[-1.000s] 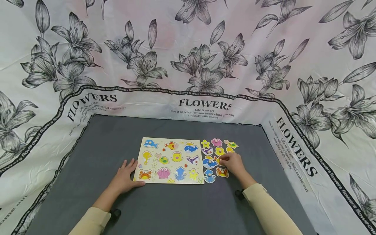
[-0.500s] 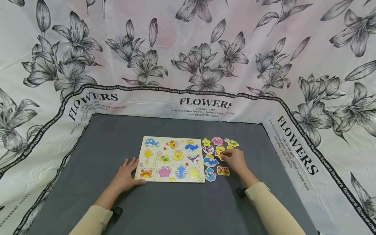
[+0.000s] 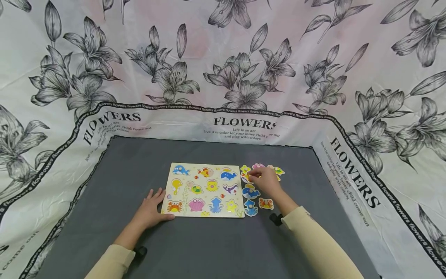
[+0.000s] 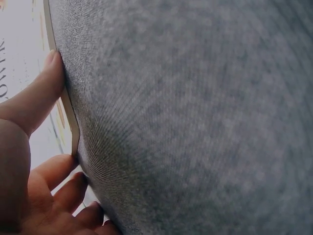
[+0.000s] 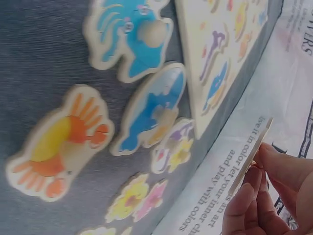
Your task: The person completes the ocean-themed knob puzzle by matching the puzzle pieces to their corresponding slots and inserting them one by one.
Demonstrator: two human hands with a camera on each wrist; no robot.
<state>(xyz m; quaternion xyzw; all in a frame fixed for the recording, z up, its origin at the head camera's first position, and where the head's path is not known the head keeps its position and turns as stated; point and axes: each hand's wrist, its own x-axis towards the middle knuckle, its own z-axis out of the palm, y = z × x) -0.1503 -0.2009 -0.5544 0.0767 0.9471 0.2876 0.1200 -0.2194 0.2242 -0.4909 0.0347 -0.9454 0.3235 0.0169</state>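
Note:
In the head view, the left hand [image 3: 149,211] rests at the near left corner of the pale sea-animal board [image 3: 205,195], fingers spread along its left side; the left wrist view shows the thumb of the left hand [image 4: 36,191] on the board's edge. The right hand [image 3: 268,183] hovers over the loose pieces right of the board. In the right wrist view, the right hand [image 5: 274,191] pinches a thin wooden piece [image 5: 252,159] seen edge-on, its picture hidden. Below it lie a blue whale piece [image 3: 250,191], a blue squid piece [image 3: 250,208] and an orange crab piece [image 3: 266,204].
Several more knobbed pieces, among them a yellow star [image 3: 245,169] and a green and yellow turtle [image 3: 278,171], lie around the right hand. A dark grey cloth [image 3: 216,248] covers the table, with flower-printed fabric [image 3: 244,81] behind it.
The right hand has moved left and a little away from the body, carrying a piece from beside the crab towards the board's right edge. The left hand stays at the board's corner.

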